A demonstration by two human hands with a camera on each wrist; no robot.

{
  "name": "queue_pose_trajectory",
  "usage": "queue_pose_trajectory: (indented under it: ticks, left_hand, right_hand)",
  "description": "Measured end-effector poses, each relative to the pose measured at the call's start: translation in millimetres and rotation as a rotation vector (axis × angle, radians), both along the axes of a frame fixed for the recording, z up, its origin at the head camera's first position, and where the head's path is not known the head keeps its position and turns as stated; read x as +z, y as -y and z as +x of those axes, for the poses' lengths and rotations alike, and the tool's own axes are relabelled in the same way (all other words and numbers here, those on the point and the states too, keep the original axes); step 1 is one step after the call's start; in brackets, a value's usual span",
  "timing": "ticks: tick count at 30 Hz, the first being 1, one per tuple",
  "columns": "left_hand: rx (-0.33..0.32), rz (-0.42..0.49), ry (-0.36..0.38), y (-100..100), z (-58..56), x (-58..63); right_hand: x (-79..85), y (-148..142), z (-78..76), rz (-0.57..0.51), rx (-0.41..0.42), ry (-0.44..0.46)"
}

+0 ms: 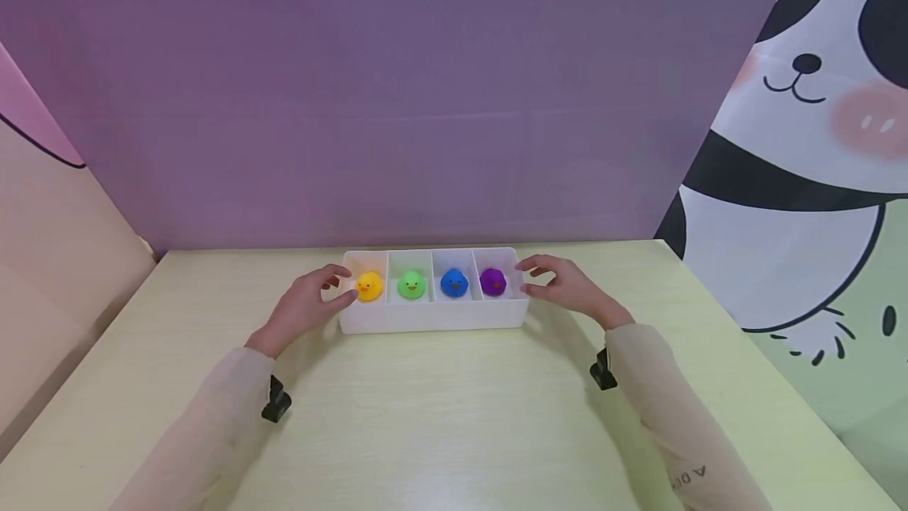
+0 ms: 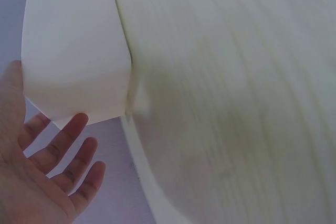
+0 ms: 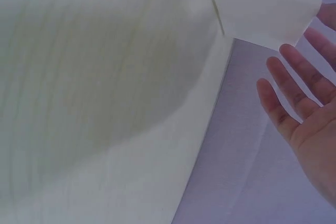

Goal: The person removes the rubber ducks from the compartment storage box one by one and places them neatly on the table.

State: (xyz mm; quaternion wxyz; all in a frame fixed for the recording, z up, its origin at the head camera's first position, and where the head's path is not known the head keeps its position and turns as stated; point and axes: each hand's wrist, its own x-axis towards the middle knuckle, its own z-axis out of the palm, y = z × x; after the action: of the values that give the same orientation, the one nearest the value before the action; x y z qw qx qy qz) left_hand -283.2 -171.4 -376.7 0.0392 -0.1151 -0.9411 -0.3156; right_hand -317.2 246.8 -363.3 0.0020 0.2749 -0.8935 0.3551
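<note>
A long white box (image 1: 433, 318) with a row of compartments lies on the table near its back edge. Inside sit small toy ducks, one to a compartment: yellow (image 1: 369, 286), green (image 1: 411, 285), blue (image 1: 454, 282) and purple (image 1: 493, 281). My left hand (image 1: 305, 304) is at the box's left end, its thumb tip at the rim and the other fingers loosely spread beside the end wall. At the opposite end my right hand (image 1: 567, 287) has its thumb and fingertips right at the end wall. Both wrist views show the fingers relaxed and apart.
Pale wooden table (image 1: 433, 416) surface extends in front of the box and to both sides. Behind its back edge hangs a purple cloth (image 1: 397, 101). A panda-print wall covering (image 1: 787, 251) is at the right. Dark wrist devices (image 1: 277, 399) show under both sleeves.
</note>
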Motion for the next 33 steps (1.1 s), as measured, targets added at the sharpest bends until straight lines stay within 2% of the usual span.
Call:
queue_pose_trajectory:
  ticks: [8, 19, 24, 33]
  left_hand:
    - [-0.004, 0.010, -0.013, -0.5, -2.5, -4.6]
    - [-0.003, 0.009, -0.052, 0.5, -2.0, -7.3]
    - [0.002, 0.020, -0.055, 0.7, -2.2, -8.5]
    - [0.013, 0.024, -0.051, 1.3, -1.6, -9.8]
  right_hand:
    - [7.7, 4.6, -8.3, 0.025, -0.026, -0.050]
    - [22.1, 15.2, -19.4, 0.168, -0.047, -0.165]
    - [21.8, 23.3, -23.9, 0.228, -0.035, -0.230]
    - [15.7, 34.3, -25.2, 0.311, -0.010, -0.266]
